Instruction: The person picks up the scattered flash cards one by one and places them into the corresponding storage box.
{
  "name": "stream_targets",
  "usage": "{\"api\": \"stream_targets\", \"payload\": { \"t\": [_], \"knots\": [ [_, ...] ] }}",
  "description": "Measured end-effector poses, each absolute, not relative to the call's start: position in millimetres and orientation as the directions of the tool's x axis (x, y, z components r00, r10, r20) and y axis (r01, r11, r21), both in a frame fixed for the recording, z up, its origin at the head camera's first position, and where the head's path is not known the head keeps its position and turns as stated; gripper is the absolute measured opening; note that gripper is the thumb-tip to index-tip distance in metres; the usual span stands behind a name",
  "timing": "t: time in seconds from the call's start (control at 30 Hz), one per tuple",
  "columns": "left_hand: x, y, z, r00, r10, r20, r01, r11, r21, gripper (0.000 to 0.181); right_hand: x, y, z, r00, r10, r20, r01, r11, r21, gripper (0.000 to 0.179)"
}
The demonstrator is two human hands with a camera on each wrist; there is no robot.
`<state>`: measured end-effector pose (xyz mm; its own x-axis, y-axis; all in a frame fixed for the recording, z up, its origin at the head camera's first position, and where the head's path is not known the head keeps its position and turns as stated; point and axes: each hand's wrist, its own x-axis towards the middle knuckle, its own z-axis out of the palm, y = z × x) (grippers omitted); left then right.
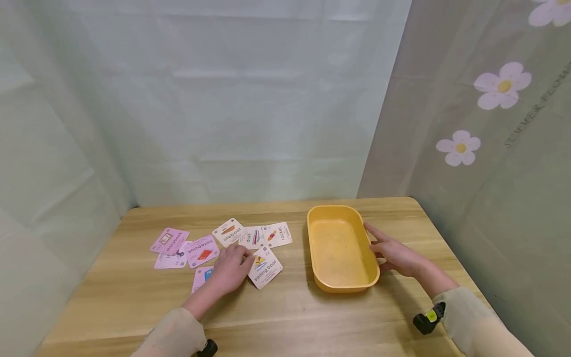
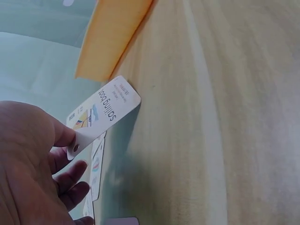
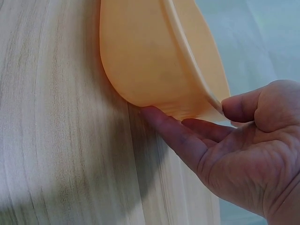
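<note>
Between thumb and fingers, my left hand (image 1: 232, 267) pinches one corner of a white sailing boat card (image 1: 265, 267). That card (image 2: 107, 107) tilts up off the table in the left wrist view. Around the hand lie a lifeboat card (image 1: 229, 231), a ship card (image 1: 251, 237), a rocket card (image 1: 276, 234) and a pink notebook card (image 1: 202, 251). My right hand (image 1: 397, 254) grips the right side of a yellow plastic tray (image 1: 343, 289). In the right wrist view the thumb is at the tray's rim (image 3: 190, 58), with fingers against the outer wall.
Left of the notebook card, a pink card (image 1: 170, 240) overlaps another card (image 1: 167, 261). A pink card with a blue picture (image 1: 201, 277) is partly hidden by the left hand. Everything lies on a wooden table (image 1: 285, 322), with cloth curtains (image 1: 250, 99) behind and beside it.
</note>
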<state>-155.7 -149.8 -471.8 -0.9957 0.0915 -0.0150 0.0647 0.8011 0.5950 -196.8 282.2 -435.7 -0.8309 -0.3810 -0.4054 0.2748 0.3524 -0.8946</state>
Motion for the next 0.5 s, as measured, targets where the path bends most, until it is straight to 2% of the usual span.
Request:
{"api": "stream_targets", "payload": {
  "t": [0.5],
  "knots": [
    [-159.2, -151.2, -457.6, -0.997, 0.074, 0.011, 0.057, 0.664, 0.746, 0.021, -194.5, 278.8, -434.5, -0.839, -0.358, -0.410, 0.265, 0.390, -0.882, 0.074]
  ]
}}
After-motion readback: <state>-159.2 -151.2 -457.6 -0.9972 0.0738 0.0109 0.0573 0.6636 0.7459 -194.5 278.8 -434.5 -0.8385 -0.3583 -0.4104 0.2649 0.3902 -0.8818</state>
